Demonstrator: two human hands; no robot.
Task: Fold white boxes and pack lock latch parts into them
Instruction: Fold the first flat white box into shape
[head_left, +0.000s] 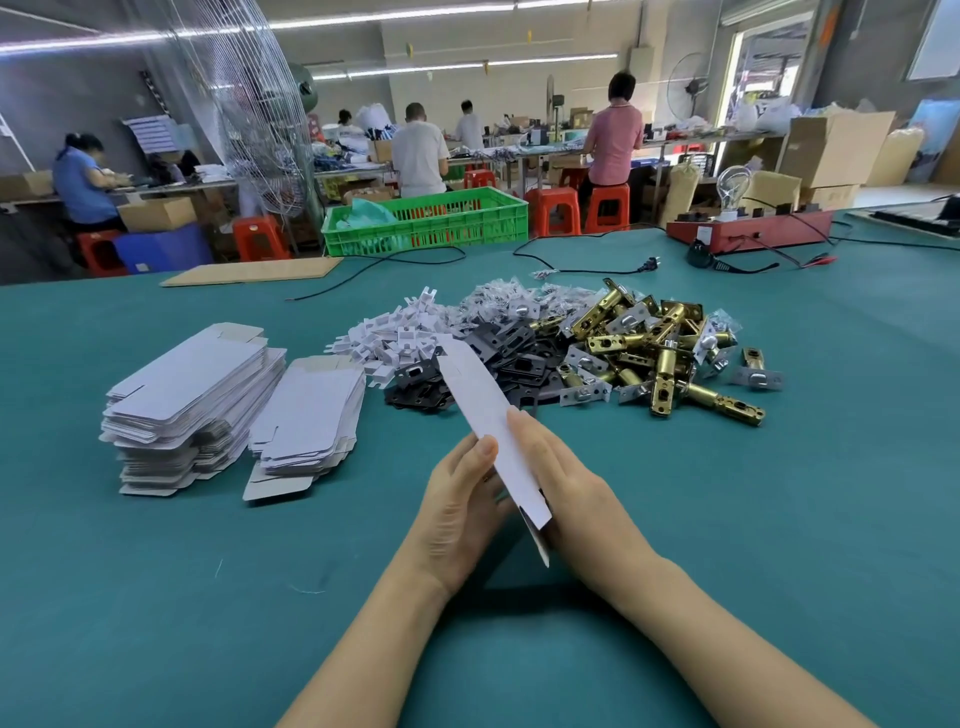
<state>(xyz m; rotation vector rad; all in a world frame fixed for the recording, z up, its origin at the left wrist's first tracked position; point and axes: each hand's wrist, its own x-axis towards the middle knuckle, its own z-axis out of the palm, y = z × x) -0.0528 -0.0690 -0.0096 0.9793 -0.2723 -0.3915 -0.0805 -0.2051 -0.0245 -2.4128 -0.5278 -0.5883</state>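
Both hands hold one flat white box blank (485, 410) above the green table (779, 519); it slants up and away from me. My left hand (460, 512) grips its near left edge with the thumb on top. My right hand (558, 478) presses along its right side. Two stacks of flat white box blanks (197, 400) lie to the left. Behind the held blank sit piles of white plastic pieces (395, 338), black metal plates (498, 353), small bagged parts (514, 299) and brass latch bolts (660, 348).
A green plastic crate (431, 221), a cardboard sheet (254, 271), black cables (587, 270) and a red device with a bulb (748, 231) stand along the table's far edge. Several people work at benches beyond, near red stools and cartons.
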